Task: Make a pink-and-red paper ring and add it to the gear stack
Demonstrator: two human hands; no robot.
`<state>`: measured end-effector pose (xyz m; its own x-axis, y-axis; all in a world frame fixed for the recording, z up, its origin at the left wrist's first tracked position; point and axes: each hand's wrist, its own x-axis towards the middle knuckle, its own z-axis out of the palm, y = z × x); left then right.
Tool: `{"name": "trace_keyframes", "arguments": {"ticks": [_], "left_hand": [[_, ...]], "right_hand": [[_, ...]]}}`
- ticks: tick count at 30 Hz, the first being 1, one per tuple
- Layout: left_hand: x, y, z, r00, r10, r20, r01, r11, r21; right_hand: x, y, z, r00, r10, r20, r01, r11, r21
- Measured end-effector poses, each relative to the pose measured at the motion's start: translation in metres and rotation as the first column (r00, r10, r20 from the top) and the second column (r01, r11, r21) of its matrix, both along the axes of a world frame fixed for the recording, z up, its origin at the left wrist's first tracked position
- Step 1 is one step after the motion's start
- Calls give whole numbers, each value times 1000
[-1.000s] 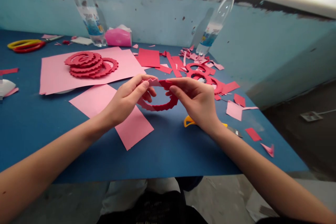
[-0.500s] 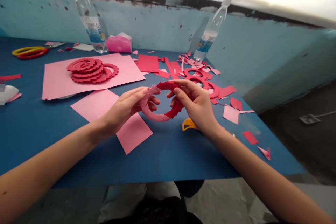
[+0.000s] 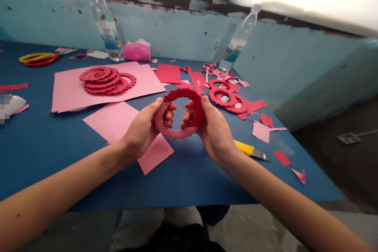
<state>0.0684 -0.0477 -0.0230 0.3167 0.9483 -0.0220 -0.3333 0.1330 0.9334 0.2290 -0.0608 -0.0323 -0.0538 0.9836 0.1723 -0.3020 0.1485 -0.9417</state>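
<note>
A folded paper ring (image 3: 183, 93), part red and part pink with a toothed outer edge, is held upright above the table. My left hand (image 3: 144, 126) grips its left side, thumb in front and fingers curled through the opening. On the right side my right hand (image 3: 214, 128) pinches the red part in the same way. Below the hands lie pink paper sheets (image 3: 156, 155). Beside my right wrist rests a yellow utility knife (image 3: 245, 148), its handle partly hidden by the arm.
Stacked red toothed rings (image 3: 100, 80) lie on large pink sheets (image 3: 147, 75). More red rings (image 3: 223, 97) and paper scraps (image 3: 218, 74) are at the back right. Two plastic bottles (image 3: 109, 35) (image 3: 236, 47) stand near the wall. Scissors (image 3: 39, 59) lie at the far left.
My right hand has shifted from the ring's top to its right side. The ring now faces me more squarely, and more of the yellow knife shows.
</note>
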Motion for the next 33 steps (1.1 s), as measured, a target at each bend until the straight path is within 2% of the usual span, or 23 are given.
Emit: {"name": "trace_keyframes", "arguments": {"ticks": [7,14,18,21,23,26,30,33], "left_hand": [[4,-4,2,999,19,51,-16,999,-51],[9,-5,3,992,46,114,-34,993,-109],[4,-3,-1,997,-11,76,13,999,-37],[-6,1,-4,993,-55,-104,71,985,159],[-14,5,-5,950,-43,-309,166,908,384],[-24,11,-6,864,68,-498,318,694,646],[-29,21,-10,763,218,-608,472,455,755],[-30,26,-16,721,310,-620,531,328,781]], "right_hand": [[-16,5,-2,998,-66,24,65,998,28],[-19,4,-6,997,-70,22,69,997,41],[-17,7,-6,997,-73,-17,74,996,50],[-10,10,-3,997,-71,-41,71,997,6],[-5,13,-1,998,-55,-37,54,998,-41],[3,15,1,1000,-3,-14,2,997,-73],[8,16,0,989,144,20,-140,980,-143],[8,16,0,983,181,24,-174,968,-181]]}}
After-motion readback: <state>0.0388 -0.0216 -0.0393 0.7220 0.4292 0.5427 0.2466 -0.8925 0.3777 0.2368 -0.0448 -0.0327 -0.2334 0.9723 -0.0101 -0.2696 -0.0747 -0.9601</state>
